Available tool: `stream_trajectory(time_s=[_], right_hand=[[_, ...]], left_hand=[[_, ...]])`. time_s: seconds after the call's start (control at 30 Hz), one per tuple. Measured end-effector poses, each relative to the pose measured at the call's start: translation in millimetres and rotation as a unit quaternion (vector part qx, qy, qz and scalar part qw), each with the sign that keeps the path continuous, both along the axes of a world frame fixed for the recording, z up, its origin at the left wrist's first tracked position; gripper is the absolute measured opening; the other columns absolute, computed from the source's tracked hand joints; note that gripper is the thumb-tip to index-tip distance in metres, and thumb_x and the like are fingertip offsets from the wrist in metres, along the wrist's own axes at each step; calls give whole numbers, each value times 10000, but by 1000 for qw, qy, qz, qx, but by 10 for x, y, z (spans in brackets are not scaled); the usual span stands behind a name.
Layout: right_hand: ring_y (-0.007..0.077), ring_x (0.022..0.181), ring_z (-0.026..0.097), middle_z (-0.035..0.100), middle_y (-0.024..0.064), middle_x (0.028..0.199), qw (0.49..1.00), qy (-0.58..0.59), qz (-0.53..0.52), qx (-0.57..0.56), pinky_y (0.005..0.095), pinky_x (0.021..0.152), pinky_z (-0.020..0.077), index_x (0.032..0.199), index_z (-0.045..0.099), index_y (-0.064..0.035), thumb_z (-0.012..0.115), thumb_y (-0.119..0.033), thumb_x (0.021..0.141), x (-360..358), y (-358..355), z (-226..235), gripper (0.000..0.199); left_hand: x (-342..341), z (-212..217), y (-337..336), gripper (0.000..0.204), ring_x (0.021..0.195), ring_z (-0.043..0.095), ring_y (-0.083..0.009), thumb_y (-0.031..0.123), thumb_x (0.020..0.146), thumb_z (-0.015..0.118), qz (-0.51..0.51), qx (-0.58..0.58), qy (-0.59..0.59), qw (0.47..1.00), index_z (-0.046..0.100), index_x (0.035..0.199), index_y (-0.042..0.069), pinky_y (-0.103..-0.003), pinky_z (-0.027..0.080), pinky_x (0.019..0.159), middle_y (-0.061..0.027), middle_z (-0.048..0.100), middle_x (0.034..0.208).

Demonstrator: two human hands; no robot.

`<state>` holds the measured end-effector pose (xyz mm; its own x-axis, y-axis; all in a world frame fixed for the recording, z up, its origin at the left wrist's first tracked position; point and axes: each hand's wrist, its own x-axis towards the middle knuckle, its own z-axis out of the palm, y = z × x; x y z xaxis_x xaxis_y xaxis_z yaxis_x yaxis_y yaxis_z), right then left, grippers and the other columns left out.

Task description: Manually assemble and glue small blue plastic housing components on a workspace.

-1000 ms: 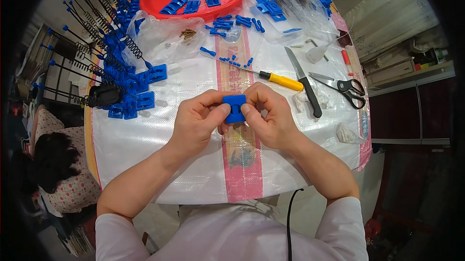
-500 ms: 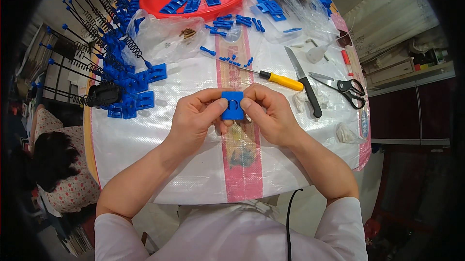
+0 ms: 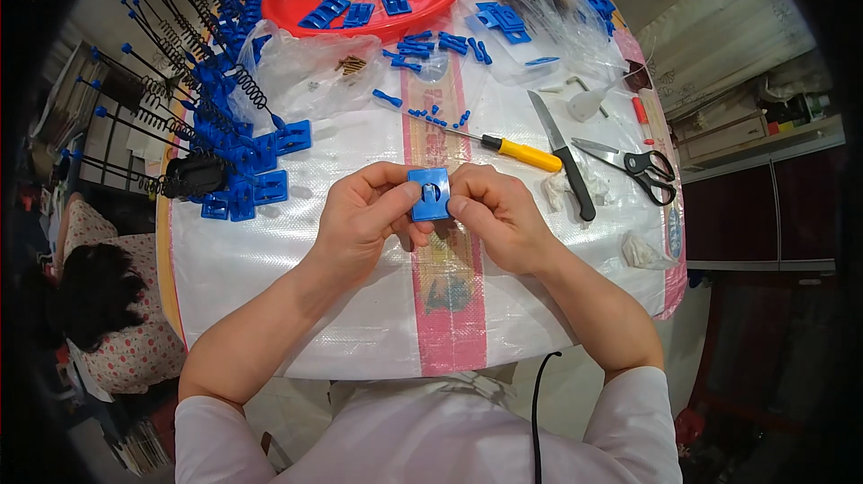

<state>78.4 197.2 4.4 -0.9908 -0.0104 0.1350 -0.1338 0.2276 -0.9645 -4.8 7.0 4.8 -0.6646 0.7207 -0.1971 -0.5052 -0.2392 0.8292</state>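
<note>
Both hands, left (image 3: 364, 219) and right (image 3: 499, 219), pinch a blue clip (image 3: 430, 194) between thumbs and fingertips, mid-table (image 3: 297, 304).

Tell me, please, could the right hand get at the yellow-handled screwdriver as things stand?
Probably yes, once freed. The right hand shares a grip on the blue plastic piece with the left hand. The screwdriver lies just beyond it on the table cover, with nothing between them.
</note>
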Motion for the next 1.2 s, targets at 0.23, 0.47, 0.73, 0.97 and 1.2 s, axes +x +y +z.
stream_trajectory(time_s=[0.23,0.47,0.73,0.97,1.2], right_hand=[[150,661,496,554,65,759,1000,-21,-10,-8,319,605,398,777,544,0,599,-129,913,19,-27,32,195],[117,694,539,579,55,804,993,21,-31,-109,269,629,443,882,590,-19,600,-62,902,40,-80,59,48],[157,758,579,619,59,858,976,188,-38,102,280,662,467,993,658,-40,705,3,820,-37,-18,116,185],[183,785,604,637,73,876,973,196,-80,87,296,692,479,969,664,-34,727,0,806,-38,-15,76,178],[180,817,618,649,78,905,980,174,-84,52,294,709,485,969,660,-30,742,-7,798,-31,-24,56,191]], left_hand=[[4,-15,-3,263,665,674,-149,94,965,589,0,-16,-3,1000,583,1175,-63,-252,551,596,-126,684,865],[-60,-5,-10,310,682,659,-152,106,981,558,-26,40,-39,998,551,1254,-40,-253,549,557,-141,658,965],[-75,-72,-33,367,777,676,-177,235,1039,498,-112,88,-63,988,531,1276,-44,-275,566,644,-127,652,1003],[85,66,28,269,1094,606,-175,23,962,579,-17,80,108,991,557,1227,-18,-326,512,952,-119,576,1210],[45,-52,18,267,1156,560,-165,-93,899,607,12,91,148,985,588,1151,-7,-306,487,985,-109,509,1298]])
